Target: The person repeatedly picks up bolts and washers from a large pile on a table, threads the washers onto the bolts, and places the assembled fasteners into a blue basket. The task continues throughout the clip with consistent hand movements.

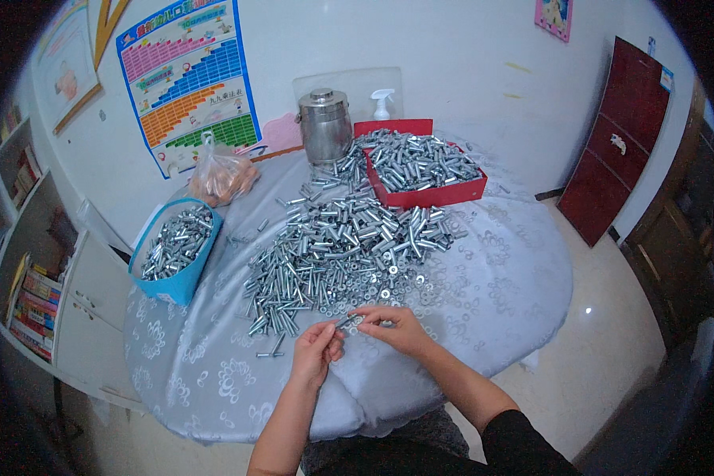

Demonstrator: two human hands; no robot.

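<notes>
Head view looks down on a round table [214,381] under a pale patterned cloth, its near edge curving just below the hands. A broad heap of loose bolts [333,246] covers the middle, with flat washers [397,282] scattered at its near side. Behind it, a red box [444,193] is piled full of metal parts, and a blue basket [178,285] at the left holds a smaller share, so by my judgement most of the heap is unsorted. Bare cloth lies open to the right and near left. The left hand [316,351] pinches a bolt [346,321]; the right hand [397,327] pinches at its tip, probably with a washer.
</notes>
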